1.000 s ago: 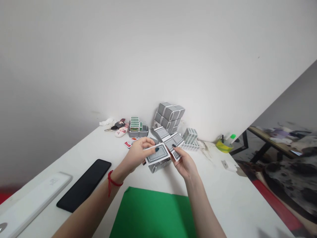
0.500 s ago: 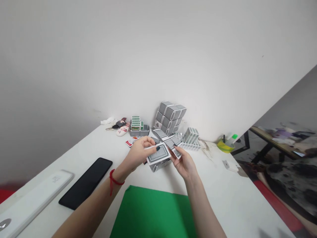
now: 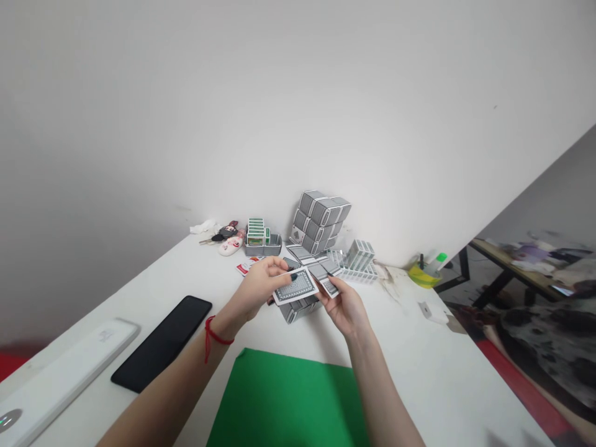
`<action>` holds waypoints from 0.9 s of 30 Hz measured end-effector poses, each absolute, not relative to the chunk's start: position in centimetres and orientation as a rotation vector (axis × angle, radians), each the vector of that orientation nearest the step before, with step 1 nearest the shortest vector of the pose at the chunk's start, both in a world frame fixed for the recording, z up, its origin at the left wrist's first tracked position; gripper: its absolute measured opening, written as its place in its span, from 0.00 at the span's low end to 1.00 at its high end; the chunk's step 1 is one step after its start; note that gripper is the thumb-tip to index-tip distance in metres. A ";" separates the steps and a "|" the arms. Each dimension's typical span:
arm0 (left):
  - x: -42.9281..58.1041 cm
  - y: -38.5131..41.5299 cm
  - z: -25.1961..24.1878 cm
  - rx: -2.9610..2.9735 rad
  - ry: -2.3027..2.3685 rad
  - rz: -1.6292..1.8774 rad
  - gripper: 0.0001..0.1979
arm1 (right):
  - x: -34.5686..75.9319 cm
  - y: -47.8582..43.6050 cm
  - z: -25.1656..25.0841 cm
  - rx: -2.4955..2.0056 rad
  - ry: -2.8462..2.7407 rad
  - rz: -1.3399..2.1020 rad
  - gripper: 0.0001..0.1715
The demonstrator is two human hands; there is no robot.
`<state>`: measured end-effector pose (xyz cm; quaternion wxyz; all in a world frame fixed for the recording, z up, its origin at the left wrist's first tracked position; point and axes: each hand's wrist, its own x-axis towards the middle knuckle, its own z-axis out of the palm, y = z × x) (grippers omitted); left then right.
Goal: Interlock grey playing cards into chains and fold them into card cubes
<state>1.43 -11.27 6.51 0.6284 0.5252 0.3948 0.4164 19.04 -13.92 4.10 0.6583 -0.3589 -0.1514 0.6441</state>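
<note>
A playing card (image 3: 295, 287) with a patterned grey back is pinched in my left hand (image 3: 261, 285), thumb on top. My right hand (image 3: 346, 305) grips a folded playing card (image 3: 330, 286), its thumb lying along the card's edge. The two cards come close together at the middle; whether they touch I cannot tell. Under and behind the hands sits a structure of folded cards (image 3: 298, 309), partly covered by the left card. Beyond it rises a stack of cubes folded from cards (image 3: 321, 217), leaning near the wall.
Small green-and-white boxes (image 3: 256, 231) stand back left, beside a keychain plush (image 3: 231, 244). More folded-card pieces (image 3: 361, 253) lie back right, near a yellow container (image 3: 424, 275). A black phone (image 3: 162, 343), a white device (image 3: 69, 379) and a green sheet (image 3: 288, 400) lie nearer.
My left hand has shifted slightly left with its card, which is tilted a little differently. My right hand stays nearly in place with its folded card.
</note>
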 end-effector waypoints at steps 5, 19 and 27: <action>1.3 -11.2 6.5 1.196 0.907 0.955 0.15 | 19.1 -13.9 3.8 -0.798 -0.359 1.455 0.08; 1.4 -11.3 6.7 1.188 0.916 0.953 0.14 | 19.1 -13.9 3.8 -0.784 -0.349 1.474 0.09; 1.4 -11.2 6.6 1.177 0.930 0.951 0.13 | 19.0 -13.9 3.8 -0.794 -0.361 1.465 0.08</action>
